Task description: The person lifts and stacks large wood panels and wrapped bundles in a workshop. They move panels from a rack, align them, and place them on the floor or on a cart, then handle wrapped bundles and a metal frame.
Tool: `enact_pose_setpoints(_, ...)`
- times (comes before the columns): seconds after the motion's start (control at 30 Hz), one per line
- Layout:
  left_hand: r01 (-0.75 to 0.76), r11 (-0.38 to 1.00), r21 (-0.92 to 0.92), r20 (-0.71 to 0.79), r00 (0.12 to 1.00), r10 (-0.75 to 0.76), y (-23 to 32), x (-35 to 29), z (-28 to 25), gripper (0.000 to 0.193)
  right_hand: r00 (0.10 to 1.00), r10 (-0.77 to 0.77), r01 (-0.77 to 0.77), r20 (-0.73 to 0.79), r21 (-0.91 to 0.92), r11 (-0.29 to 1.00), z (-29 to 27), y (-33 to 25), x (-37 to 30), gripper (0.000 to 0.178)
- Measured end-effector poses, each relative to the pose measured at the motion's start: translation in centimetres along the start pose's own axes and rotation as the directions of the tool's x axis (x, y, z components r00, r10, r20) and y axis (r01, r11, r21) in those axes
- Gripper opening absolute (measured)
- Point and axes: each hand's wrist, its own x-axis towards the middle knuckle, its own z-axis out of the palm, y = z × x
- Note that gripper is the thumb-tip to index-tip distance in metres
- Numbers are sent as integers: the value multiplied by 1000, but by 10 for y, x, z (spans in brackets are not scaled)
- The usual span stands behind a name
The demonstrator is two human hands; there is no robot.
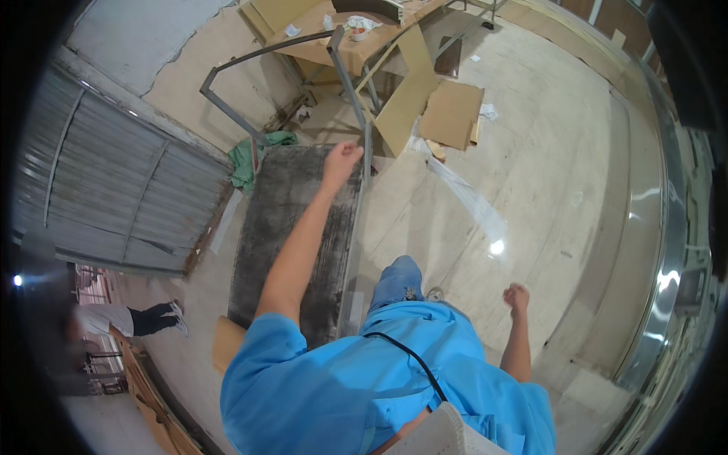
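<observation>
My left arm reaches forward over a flat platform cart point(292, 205) with a worn, dark deck. My left hand point(343, 159) is above the deck's far right corner, fingers curled in with nothing seen in them. Just beside it rises the cart's grey metal handle frame point(350, 83); a small gap seems to part hand and frame. Low at my right side, over the pale floor, my right hand point(516, 296) is loosely closed and touches nothing.
Ahead stands a brown-covered worktable point(307, 51) with a curved dark piece point(369, 7) on it. Cardboard point(453, 114) and a plastic strip point(470, 199) lie on the floor. Green cloth point(243, 163) sits by the cart. A person point(144, 319) is at far left, near a corrugated metal shutter point(106, 167).
</observation>
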Motion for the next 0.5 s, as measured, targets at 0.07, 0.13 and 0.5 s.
enact_pose_setpoints(0.07,-34,999,35,-68,997,36,15,73,-4,46,978,-206,208,33,-68,976,23,-109,32,23)
enact_pose_setpoints(0.13,-26,968,248,-141,988,63,17,159,-7,54,946,-323,322,7,-91,942,45,-189,61,22)
enact_pose_setpoints(0.5,327,698,637,-196,944,-264,-74,565,-40,63,990,140,-135,-1,-272,953,180,-235,145,25)
